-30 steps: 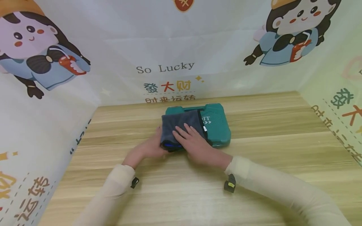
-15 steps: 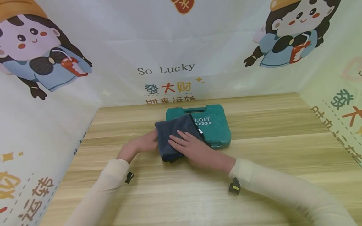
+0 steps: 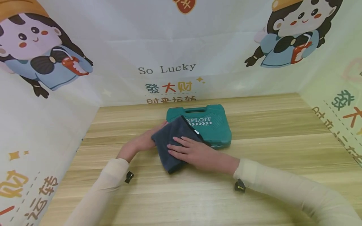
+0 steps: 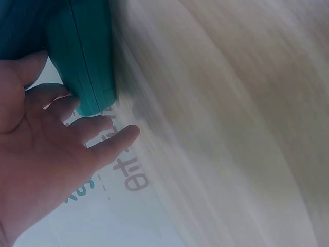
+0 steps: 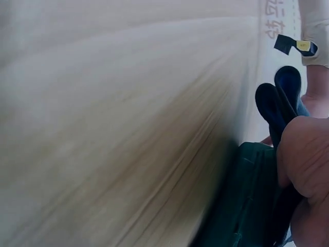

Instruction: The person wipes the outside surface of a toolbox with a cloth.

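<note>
A teal carry case (image 3: 216,131) with EXPLOIT lettering lies flat on the wooden table. Over its left part is a folded dark grey cloth (image 3: 169,135), turned askew, one corner hanging past the case's front edge. My right hand (image 3: 195,153) rests on the cloth, fingers stretched out and pointing left. My left hand (image 3: 145,140) is at the case's left side; its fingertips pass partly behind the cloth in the head view. From the left wrist, that hand (image 4: 67,123) shows fingers loosely extended along the case's end (image 4: 92,62). The right wrist view shows the cloth's folded layers (image 5: 280,98) beyond the case's edge.
The wooden tabletop (image 3: 268,122) stretches around the case. Printed white sheets (image 3: 169,40) with cartoon figures and lettering stand at the back and both sides. Each wrist wears a small black device (image 3: 239,185).
The cloth has rotated and slid toward me under my right hand, uncovering the case's handle and more of its lettering. My left hand has shifted left and away from the front edge.
</note>
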The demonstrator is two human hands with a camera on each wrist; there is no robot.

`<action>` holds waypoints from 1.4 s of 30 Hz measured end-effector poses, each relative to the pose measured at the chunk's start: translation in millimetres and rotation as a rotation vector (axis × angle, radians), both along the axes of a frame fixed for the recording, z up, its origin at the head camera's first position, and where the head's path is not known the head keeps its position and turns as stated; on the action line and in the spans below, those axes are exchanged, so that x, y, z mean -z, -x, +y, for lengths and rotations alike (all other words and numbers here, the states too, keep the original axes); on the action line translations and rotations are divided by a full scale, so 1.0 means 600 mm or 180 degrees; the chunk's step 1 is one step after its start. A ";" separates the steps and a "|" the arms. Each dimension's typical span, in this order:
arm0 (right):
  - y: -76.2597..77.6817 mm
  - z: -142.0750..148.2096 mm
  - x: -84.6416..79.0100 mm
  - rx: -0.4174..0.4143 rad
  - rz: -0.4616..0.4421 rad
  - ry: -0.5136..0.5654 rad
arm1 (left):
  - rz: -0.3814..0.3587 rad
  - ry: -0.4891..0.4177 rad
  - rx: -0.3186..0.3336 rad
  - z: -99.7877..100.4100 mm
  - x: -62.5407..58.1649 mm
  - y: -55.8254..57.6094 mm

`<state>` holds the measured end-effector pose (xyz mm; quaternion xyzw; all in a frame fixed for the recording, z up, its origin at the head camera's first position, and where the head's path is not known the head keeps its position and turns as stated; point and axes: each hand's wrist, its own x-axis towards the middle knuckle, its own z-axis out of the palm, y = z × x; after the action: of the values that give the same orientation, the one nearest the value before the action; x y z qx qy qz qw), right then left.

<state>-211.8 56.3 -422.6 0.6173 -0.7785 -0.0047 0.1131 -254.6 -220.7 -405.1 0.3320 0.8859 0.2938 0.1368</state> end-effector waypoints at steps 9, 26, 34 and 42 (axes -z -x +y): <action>0.003 0.002 0.005 -0.0208 0.0439 -0.0306 | -0.0011 0.0008 -0.0081 -0.001 0.002 0.000; 0.008 0.012 0.005 -0.0423 0.0951 -0.0702 | -0.0120 0.0053 -0.0428 0.006 0.006 -0.005; 0.010 0.043 0.013 -0.0437 0.0866 -0.0564 | -0.0133 0.0162 -0.0511 0.010 0.001 -0.005; 0.011 0.082 0.011 -0.0474 0.0749 -0.0453 | -0.0293 0.0218 -0.0620 0.014 -0.004 -0.004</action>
<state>-218.5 105.6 -429.1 0.6750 -0.7096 -0.1238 0.1595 -251.9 -212.5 -402.6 0.2256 0.9162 0.2902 0.1594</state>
